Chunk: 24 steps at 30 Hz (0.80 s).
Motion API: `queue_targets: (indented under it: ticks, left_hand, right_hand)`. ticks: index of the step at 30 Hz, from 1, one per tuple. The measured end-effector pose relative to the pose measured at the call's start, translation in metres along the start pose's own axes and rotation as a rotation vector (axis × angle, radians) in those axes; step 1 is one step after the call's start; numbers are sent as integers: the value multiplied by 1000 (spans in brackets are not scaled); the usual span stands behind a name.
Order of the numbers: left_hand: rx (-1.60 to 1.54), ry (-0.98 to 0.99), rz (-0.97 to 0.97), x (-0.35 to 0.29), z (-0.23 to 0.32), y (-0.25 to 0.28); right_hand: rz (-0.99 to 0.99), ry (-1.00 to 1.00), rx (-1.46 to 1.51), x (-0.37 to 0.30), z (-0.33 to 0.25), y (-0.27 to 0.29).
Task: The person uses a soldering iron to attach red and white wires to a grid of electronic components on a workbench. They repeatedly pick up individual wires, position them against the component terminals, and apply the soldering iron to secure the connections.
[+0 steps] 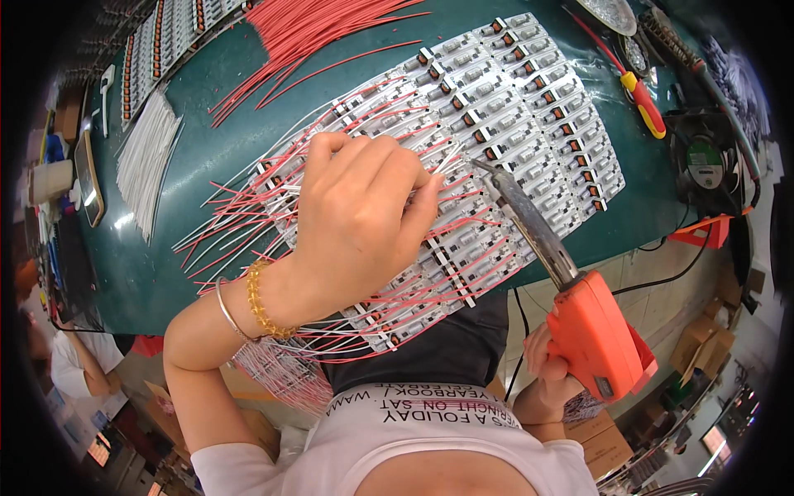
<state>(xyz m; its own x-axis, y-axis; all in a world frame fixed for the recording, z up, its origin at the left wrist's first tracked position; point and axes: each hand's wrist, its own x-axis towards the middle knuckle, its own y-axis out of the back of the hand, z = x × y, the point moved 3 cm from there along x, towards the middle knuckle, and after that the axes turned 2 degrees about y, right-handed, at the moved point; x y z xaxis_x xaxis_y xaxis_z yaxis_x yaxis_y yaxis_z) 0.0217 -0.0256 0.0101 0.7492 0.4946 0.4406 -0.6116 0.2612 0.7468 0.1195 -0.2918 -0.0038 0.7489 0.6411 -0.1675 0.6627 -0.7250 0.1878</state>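
My left hand (360, 219) is closed over the panel of circuit boards (529, 107). Short white wires (449, 159) stick out past its fingertips, pinched between thumb and fingers. My right hand (546, 368) grips an orange soldering gun (594, 331) by its handle. The gun's dark metal tip (488, 168) points at the boards, just right of the wire ends; whether it touches them I cannot tell. Red and white wires (240, 211) fan out from the boards' left part, while the right part carries boards without wires.
Loose red wires (322, 29) and a bundle of white wires (149, 161) lie on the green table (203, 157). At right are a red-and-yellow screwdriver (643, 103), a small black fan (705, 161) and another corded iron (719, 99). More board panels (169, 50) stand at the far left.
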Motion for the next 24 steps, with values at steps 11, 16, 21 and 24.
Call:
queue_targets:
  ticks: [11, 16, 21, 24]
  left_hand:
    - [38, -31, 0, -1, 0, -1]
    - [54, -42, 1, -2, 0, -2]
    - [57, -46, 5, -2, 0, -1]
    - [61, -49, 1, -2, 0, -2]
  right_hand:
    - [-69, 147, -15, 12, -2, -8]
    - [-51, 153, -16, 15, -8, -15]
    - [-72, 46, -30, 6, 9, 2]
    - [-66, -4, 28, 1, 7, 1]
